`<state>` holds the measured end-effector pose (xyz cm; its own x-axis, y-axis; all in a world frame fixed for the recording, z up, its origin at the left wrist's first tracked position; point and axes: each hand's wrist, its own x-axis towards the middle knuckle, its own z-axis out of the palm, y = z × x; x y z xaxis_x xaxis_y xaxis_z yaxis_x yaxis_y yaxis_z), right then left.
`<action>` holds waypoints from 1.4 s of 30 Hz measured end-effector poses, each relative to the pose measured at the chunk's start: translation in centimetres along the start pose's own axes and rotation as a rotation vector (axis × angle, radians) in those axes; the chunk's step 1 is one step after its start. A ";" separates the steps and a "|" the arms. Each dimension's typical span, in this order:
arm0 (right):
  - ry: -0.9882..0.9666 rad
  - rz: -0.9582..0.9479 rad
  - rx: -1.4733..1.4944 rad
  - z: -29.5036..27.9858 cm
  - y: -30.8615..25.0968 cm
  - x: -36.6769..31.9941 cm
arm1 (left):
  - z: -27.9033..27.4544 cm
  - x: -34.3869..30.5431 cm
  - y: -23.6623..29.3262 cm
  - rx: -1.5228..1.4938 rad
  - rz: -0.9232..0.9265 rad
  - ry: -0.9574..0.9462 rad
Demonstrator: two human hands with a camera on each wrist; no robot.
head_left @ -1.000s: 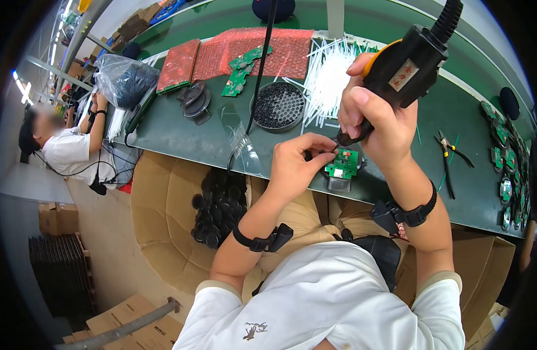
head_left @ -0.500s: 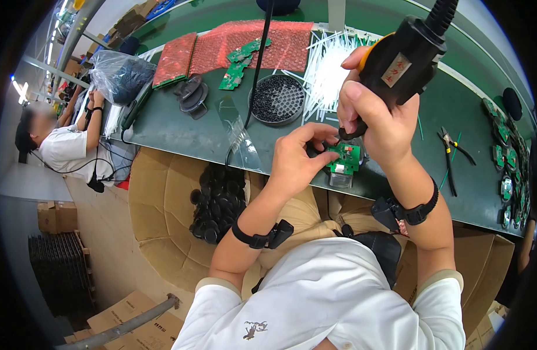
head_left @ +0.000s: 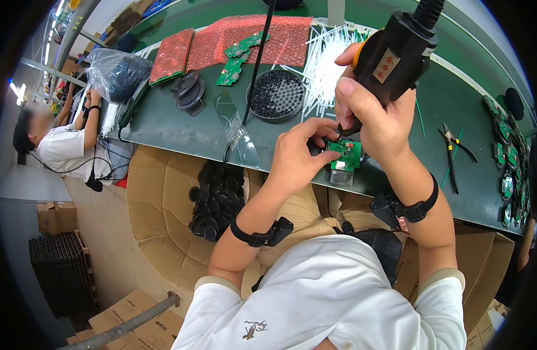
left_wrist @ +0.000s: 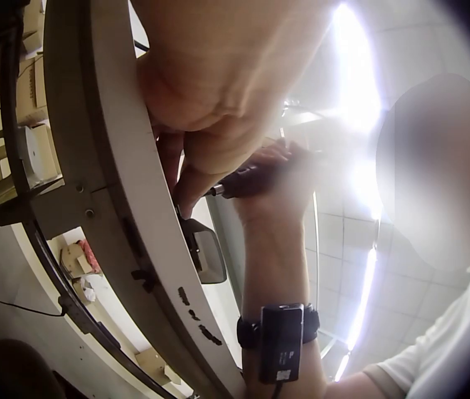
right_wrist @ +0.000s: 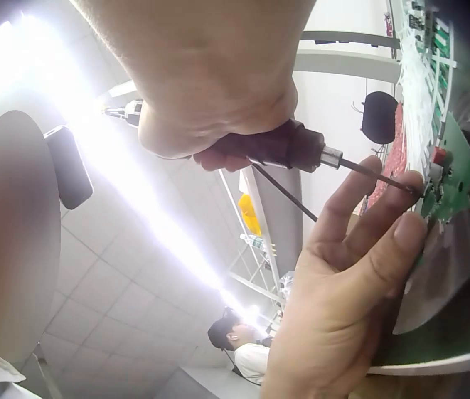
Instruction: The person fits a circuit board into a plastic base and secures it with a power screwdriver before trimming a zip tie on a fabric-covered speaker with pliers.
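Our right hand (head_left: 376,125) was wrapped tight round the black electric screwdriver (head_left: 394,55). Its thin bit (right_wrist: 368,173) slanted down to the small green circuit board (head_left: 345,153). Our left hand (head_left: 297,154) met it there, thumb and fingertips (right_wrist: 408,229) pinching the board's near edge beside the bit, so the two hands worked close together.

We judged that the step went best with the bit square in the screw head. The left fingers needed to steady the board without straying under the tip, and the pressure had to go straight down the shaft.

The board was green with a white patch and small parts. It sat on a clear block (head_left: 340,175) at the near edge of the green bench (head_left: 181,131).

From the board, a round tray of black pieces (head_left: 277,93) lay at 11 o'clock and white ties (head_left: 326,64) at 12. Pliers (head_left: 452,154) lay at 3, and a cardboard box (head_left: 157,216) of black discs (head_left: 219,198) stood at 8.
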<state>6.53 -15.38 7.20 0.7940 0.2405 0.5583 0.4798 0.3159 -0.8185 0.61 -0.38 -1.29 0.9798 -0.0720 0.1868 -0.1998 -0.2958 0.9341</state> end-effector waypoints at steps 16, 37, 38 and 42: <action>-0.010 0.007 0.055 0.2 0.7 -0.3 | -0.7 0.2 0.3 0.205 0.031 -0.113; 0.007 0.035 -0.063 0.3 0.5 -0.2 | -1.4 0.5 1.2 0.356 0.082 -0.293; 0.003 0.034 -0.063 0.3 0.5 -0.2 | -1.4 0.4 1.2 0.356 0.083 -0.290; 0.004 0.049 -0.032 0.3 0.6 -0.3 | -1.2 0.3 0.7 0.348 0.104 -0.269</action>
<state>6.44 -14.97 6.60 0.8185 0.2514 0.5166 0.4517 0.2741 -0.8490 0.77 0.57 -0.17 0.9252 -0.3503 0.1457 -0.3347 -0.5731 0.7480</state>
